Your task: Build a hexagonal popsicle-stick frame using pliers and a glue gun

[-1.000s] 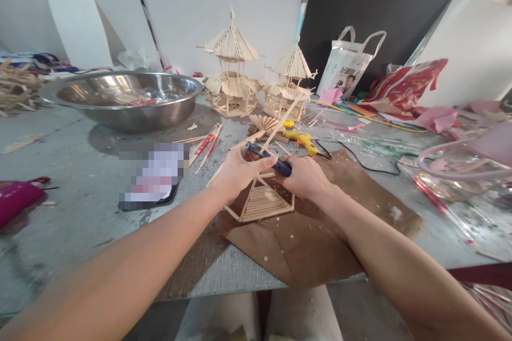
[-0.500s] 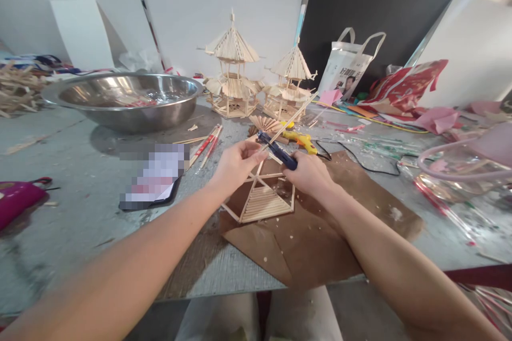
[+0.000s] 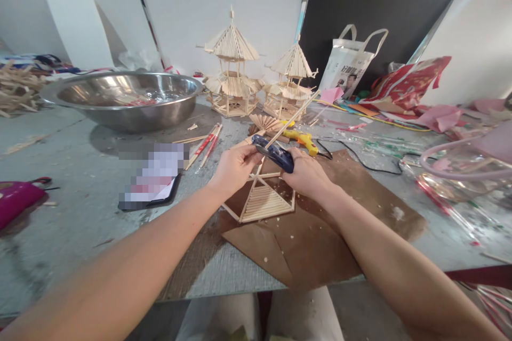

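Observation:
My left hand (image 3: 237, 168) is closed in a pinch on the lower end of a thin wooden stick (image 3: 295, 117), which slants up to the right. Wrapped round dark blue pliers (image 3: 276, 155) is my right hand (image 3: 309, 171); their jaws lie across the stick close to my left fingertips. Whether the jaws bite into the wood is hidden. Below both hands lies a flat wooden stick frame (image 3: 267, 203) with spokes, its front section filled with parallel sticks. It rests on a brown sheet (image 3: 320, 245).
Two stick pagodas (image 3: 232, 85) stand at the back. A steel basin (image 3: 128, 112) is on the left, with a phone (image 3: 154, 178) in front. Beyond my right hand lies a yellow glue gun (image 3: 302, 141) with its black cord. Plastic bags and paper scraps (image 3: 438, 117) litter the right side.
The pliers have turned in my right hand, and their jaws have shifted slightly left and down along the stick toward my left fingers. My left hand keeps its pinch.

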A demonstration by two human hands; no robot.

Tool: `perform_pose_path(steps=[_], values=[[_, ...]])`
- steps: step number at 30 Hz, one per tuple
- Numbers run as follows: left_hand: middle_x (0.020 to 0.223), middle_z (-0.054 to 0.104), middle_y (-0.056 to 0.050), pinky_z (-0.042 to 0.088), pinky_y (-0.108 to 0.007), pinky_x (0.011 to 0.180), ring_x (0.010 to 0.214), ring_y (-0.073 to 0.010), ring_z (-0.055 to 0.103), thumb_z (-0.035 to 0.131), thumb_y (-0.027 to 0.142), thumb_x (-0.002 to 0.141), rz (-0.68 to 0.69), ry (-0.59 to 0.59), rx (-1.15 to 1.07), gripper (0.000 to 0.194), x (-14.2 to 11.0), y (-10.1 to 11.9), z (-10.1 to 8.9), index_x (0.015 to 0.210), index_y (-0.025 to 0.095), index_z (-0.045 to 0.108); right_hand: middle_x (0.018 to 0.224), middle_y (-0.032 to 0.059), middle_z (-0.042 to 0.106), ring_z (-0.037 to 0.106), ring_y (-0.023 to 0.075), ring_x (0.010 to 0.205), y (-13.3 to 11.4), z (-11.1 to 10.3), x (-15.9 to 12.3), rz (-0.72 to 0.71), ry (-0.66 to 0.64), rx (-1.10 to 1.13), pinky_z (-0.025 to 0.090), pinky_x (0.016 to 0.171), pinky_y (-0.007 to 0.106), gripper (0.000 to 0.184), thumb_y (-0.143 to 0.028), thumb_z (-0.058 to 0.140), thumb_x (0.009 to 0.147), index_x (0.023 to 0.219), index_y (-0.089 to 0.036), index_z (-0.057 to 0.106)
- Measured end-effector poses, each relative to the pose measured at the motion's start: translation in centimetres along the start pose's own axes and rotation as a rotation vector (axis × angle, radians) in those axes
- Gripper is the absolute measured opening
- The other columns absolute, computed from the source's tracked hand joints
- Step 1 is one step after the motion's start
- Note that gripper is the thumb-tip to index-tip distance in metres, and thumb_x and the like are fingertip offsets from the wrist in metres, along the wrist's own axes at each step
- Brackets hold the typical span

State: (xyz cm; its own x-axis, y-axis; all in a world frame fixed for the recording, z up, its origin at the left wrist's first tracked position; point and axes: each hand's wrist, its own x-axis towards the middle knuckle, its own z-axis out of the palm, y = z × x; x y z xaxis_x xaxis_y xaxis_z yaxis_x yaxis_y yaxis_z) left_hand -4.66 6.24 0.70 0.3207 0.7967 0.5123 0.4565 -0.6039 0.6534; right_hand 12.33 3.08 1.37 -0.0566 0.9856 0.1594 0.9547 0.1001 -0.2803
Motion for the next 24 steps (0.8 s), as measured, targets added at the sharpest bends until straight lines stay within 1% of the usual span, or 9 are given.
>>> perform_pose_path(steps=[5, 8, 12, 15, 18, 21, 24], values=[[0.07, 0.066, -0.001, 0.043, -0.019, 0.063, 0.068, -0.0128, 0.059, 0.045, 0.024, 0.08, 0.048, -0.012, 0.058, 0.024, -0.1, 0.3, -0.3, 0.085, 0.013, 0.066, 0.102, 0.0114, 0.059, 0.056, 0.0244, 0.094, 0.2, 0.2, 0.0, -0.04, 0.022, 0.042, 0.042, 0.08, 0.034, 0.046, -0.029, 0.048, 0.067, 0.111, -0.016, 0.044], [0.07, 0.066, -0.002, 0.043, -0.019, 0.063, 0.067, -0.0123, 0.059, 0.044, 0.024, 0.081, 0.081, 0.007, 0.081, 0.023, 0.0, 0.3, -0.2, 0.083, 0.013, 0.065, 0.104, 0.0124, 0.058, 0.055, 0.0251, 0.096, 0.2, 0.2, 0.0, -0.072, 0.023, 0.06, 0.042, 0.081, 0.035, 0.047, -0.026, 0.046, 0.066, 0.111, -0.015, 0.044], [0.064, 0.065, -0.002, 0.042, -0.019, 0.059, 0.06, -0.0114, 0.057, 0.043, 0.029, 0.082, 0.129, 0.034, 0.173, 0.027, 0.0, -0.2, -0.1, 0.078, 0.014, 0.064, 0.108, 0.0133, 0.057, 0.054, 0.0255, 0.1, 0.3, 0.1, 0.0, -0.106, 0.014, 0.07, 0.041, 0.083, 0.035, 0.047, -0.023, 0.045, 0.066, 0.111, -0.014, 0.044], [0.069, 0.066, -0.003, 0.043, -0.02, 0.061, 0.064, -0.0125, 0.059, 0.04, 0.029, 0.083, 0.211, 0.049, 0.229, 0.028, 0.0, -0.8, 0.0, 0.082, 0.015, 0.064, 0.11, 0.0131, 0.056, 0.053, 0.0255, 0.101, 0.3, 0.0, -0.1, -0.112, 0.006, 0.066, 0.04, 0.084, 0.035, 0.047, -0.023, 0.045, 0.065, 0.112, -0.014, 0.044], [0.077, 0.066, -0.005, 0.043, -0.021, 0.065, 0.072, -0.0137, 0.06, 0.038, 0.024, 0.083, 0.267, 0.062, 0.266, 0.026, 0.1, -1.0, -0.1, 0.085, 0.015, 0.063, 0.111, 0.0111, 0.056, 0.053, 0.0249, 0.101, 0.2, -0.1, -0.2, -0.126, -0.011, 0.063, 0.041, 0.083, 0.035, 0.048, -0.022, 0.045, 0.065, 0.113, -0.016, 0.043], [0.075, 0.066, -0.004, 0.043, -0.021, 0.066, 0.072, -0.0137, 0.06, 0.036, 0.022, 0.082, 0.24, 0.051, 0.261, 0.026, 0.2, -0.7, -0.4, 0.078, 0.016, 0.061, 0.111, 0.009, 0.056, 0.054, 0.0244, 0.099, 0.1, -0.2, -0.4, -0.115, -0.016, 0.061, 0.041, 0.081, 0.036, 0.047, -0.024, 0.045, 0.067, 0.114, -0.019, 0.042], [0.068, 0.062, -0.002, 0.042, -0.02, 0.063, 0.066, -0.0125, 0.057, 0.038, 0.028, 0.082, 0.165, -0.024, 0.196, 0.026, 0.2, 0.0, -0.7, 0.071, 0.016, 0.059, 0.112, 0.0096, 0.056, 0.055, 0.0237, 0.098, -0.2, -0.3, -0.5, -0.066, -0.016, 0.051, 0.042, 0.08, 0.035, 0.047, -0.026, 0.045, 0.068, 0.115, -0.019, 0.042]])
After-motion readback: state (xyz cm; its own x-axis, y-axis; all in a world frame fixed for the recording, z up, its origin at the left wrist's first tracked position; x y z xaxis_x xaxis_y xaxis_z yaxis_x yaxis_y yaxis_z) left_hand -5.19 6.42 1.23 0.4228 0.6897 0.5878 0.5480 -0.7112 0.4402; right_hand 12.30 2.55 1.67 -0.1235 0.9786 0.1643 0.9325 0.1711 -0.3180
